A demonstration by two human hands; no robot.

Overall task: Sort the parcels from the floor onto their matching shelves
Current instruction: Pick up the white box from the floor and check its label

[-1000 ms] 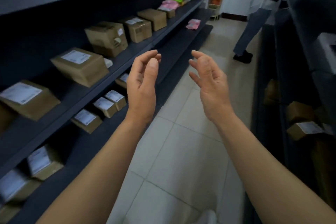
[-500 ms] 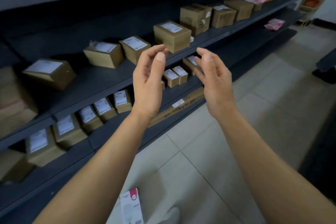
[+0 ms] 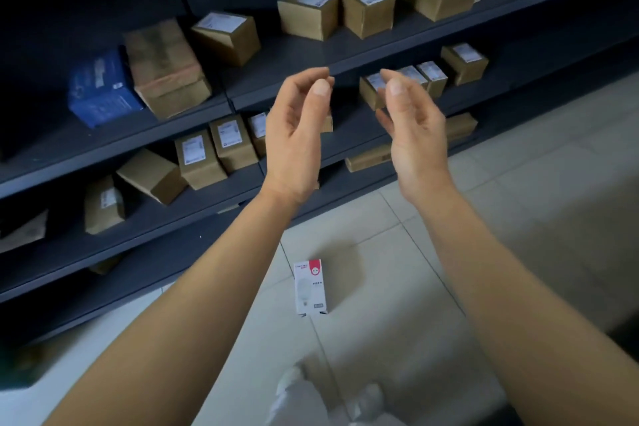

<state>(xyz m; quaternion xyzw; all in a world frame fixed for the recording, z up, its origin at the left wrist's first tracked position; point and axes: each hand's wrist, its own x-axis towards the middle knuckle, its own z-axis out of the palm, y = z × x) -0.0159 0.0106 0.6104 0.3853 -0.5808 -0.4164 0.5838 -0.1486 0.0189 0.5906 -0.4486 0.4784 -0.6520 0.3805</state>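
A small white parcel with a red corner lies flat on the tiled floor, between my forearms and below my hands. My left hand and my right hand are raised in front of the dark shelving, palms facing each other, fingers curled and apart, holding nothing. Brown cardboard boxes with white labels fill the shelves behind my hands.
A blue box stands on the middle shelf at the left beside a tall brown box. A long flat carton lies on the lower shelf. Pale floor tiles stretch to the right. My white shoes show at the bottom.
My view has swung left and down, away from the aisle and the other person. The white parcel on the floor has come fully into sight. My hands stay raised and empty.
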